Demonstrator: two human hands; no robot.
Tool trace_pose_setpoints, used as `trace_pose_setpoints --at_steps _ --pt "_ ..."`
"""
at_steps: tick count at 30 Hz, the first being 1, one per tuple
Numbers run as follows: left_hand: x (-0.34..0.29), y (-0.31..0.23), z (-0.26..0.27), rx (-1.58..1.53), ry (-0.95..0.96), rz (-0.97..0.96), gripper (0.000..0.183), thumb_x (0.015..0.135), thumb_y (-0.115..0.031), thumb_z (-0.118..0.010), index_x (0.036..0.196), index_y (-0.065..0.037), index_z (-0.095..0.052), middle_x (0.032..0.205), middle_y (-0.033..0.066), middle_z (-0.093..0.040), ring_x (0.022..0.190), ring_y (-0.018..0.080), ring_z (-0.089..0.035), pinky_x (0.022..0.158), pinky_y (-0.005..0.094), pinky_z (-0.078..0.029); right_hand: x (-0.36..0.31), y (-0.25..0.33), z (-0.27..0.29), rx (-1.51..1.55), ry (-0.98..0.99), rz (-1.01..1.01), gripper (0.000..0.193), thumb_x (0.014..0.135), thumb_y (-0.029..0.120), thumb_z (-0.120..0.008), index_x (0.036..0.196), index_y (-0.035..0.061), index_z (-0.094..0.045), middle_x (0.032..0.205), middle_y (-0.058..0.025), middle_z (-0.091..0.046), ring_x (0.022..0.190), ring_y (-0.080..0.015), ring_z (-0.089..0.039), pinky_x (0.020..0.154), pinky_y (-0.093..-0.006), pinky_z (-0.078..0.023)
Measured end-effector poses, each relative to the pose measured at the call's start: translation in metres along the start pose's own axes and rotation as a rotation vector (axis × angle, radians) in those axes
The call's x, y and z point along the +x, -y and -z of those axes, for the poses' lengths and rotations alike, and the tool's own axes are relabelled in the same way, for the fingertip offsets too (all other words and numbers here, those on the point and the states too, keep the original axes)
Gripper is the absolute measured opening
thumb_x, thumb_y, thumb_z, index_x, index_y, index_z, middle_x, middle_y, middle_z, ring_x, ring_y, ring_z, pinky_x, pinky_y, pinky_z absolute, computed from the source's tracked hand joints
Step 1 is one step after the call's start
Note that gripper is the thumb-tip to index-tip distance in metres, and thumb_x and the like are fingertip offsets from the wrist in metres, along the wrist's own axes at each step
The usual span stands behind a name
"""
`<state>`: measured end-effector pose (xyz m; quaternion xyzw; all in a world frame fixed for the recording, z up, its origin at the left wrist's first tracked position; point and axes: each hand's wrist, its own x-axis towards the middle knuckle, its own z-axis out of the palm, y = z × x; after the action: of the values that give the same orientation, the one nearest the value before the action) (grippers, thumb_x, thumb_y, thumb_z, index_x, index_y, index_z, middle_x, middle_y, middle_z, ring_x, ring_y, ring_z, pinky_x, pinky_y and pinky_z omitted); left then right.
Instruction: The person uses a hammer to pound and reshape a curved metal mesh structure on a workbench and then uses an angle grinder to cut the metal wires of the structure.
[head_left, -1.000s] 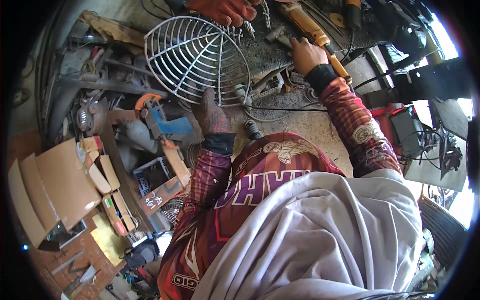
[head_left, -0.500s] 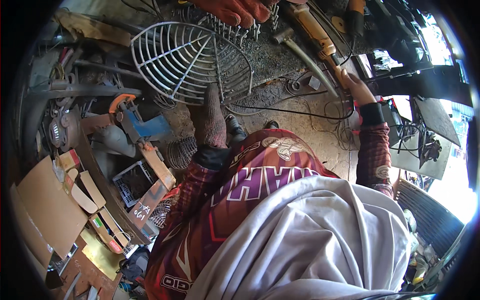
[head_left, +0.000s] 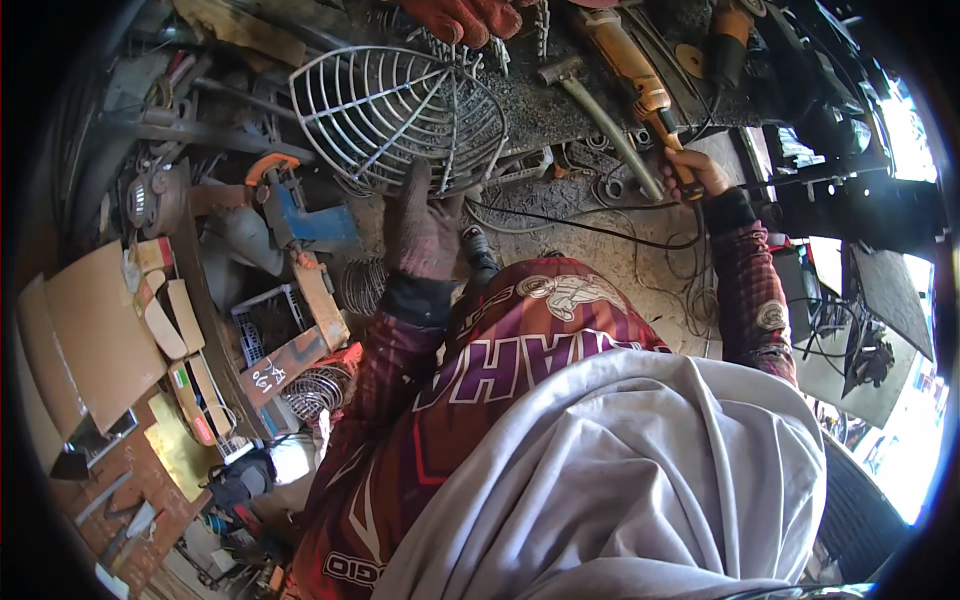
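Observation:
A domed wire guard (head_left: 385,105), made of curved metal rods with cross ribs, leans at the bench's near edge. My left hand (head_left: 425,235), in a dark reddish knit glove, is closed on its near rim; part of the grip is hidden. On the right, my bare right hand (head_left: 700,172) wraps around the rear handle of an orange power grinder (head_left: 625,60) lying on the bench. The grinder's front end runs out past the top edge. Beside it lies a hammer (head_left: 605,125) with a metal handle, its handle end close to my right hand.
Red gloved fingers (head_left: 465,20) show at the top edge; whose they are cannot be told. A second orange grinder (head_left: 735,40) lies at the back right. A black cable (head_left: 570,228) loops over the floor. A blue clamp (head_left: 305,215) and cardboard boxes (head_left: 100,330) stand left.
My right hand has closed more fully around the grinder's handle. The guard has shifted slightly to the right in the picture, along with the rest of the left side as the view moved.

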<state>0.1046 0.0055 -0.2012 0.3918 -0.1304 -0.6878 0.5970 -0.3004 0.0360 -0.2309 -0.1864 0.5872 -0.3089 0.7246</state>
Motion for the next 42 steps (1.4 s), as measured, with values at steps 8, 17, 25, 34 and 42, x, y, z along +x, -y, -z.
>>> trace_pose_setpoints --at_steps 8,17,25,34,42 --pt "0.006 0.011 0.013 -0.484 0.011 0.245 0.042 0.097 -0.030 -0.057 0.127 -0.001 -0.050 0.114 0.0145 -0.062 0.096 0.0282 -0.065 0.083 0.0414 -0.060 -0.022 0.027 -0.018 0.281 0.150 0.091 0.015 0.091 0.016 -0.059 0.098 0.0031 -0.053 0.074 -0.0007 -0.056 0.052 -0.0065 -0.052 0.042 -0.0197 -0.046" --pt "-0.010 0.023 0.016 0.092 0.098 -0.150 0.051 0.095 -0.038 -0.056 0.136 -0.009 -0.045 0.121 0.0141 -0.060 0.099 0.0276 -0.065 0.084 0.0362 -0.057 -0.075 -0.003 -0.016 0.136 0.080 0.365 0.024 0.085 0.011 -0.059 0.107 0.0022 -0.051 0.078 -0.0024 -0.050 0.054 -0.0095 -0.051 0.046 -0.0243 -0.043" --pt "-0.027 0.004 -0.014 0.080 0.056 0.084 0.055 0.096 -0.048 -0.050 0.133 -0.007 -0.045 0.128 0.0134 -0.054 0.112 0.0275 -0.059 0.090 0.0509 -0.054 -0.113 -0.019 -0.021 0.107 0.052 0.459 0.042 0.087 0.013 -0.061 0.124 -0.0009 -0.048 0.078 -0.0009 -0.048 0.051 -0.0084 -0.050 0.045 -0.0222 -0.043" --pt "-0.007 0.003 0.004 -0.147 0.010 0.132 0.085 0.087 -0.071 -0.046 0.134 0.000 -0.043 0.127 0.0207 -0.055 0.118 0.0351 -0.054 0.097 0.0609 -0.046 -0.118 -0.044 -0.036 0.257 0.186 0.395 0.039 0.085 0.013 -0.062 0.119 0.0008 -0.050 0.077 -0.0029 -0.053 0.052 -0.0114 -0.053 0.046 -0.0243 -0.043" --pt "-0.003 0.028 0.023 -0.216 0.127 0.015 0.085 0.083 -0.075 -0.048 0.136 -0.009 -0.046 0.128 0.0191 -0.058 0.118 0.0353 -0.057 0.099 0.0675 -0.040 -0.127 -0.051 -0.044 0.189 0.088 0.333 0.040 0.080 0.011 -0.061 0.117 -0.0005 -0.051 0.075 -0.0031 -0.052 0.051 -0.0123 -0.052 0.046 -0.0246 -0.043"
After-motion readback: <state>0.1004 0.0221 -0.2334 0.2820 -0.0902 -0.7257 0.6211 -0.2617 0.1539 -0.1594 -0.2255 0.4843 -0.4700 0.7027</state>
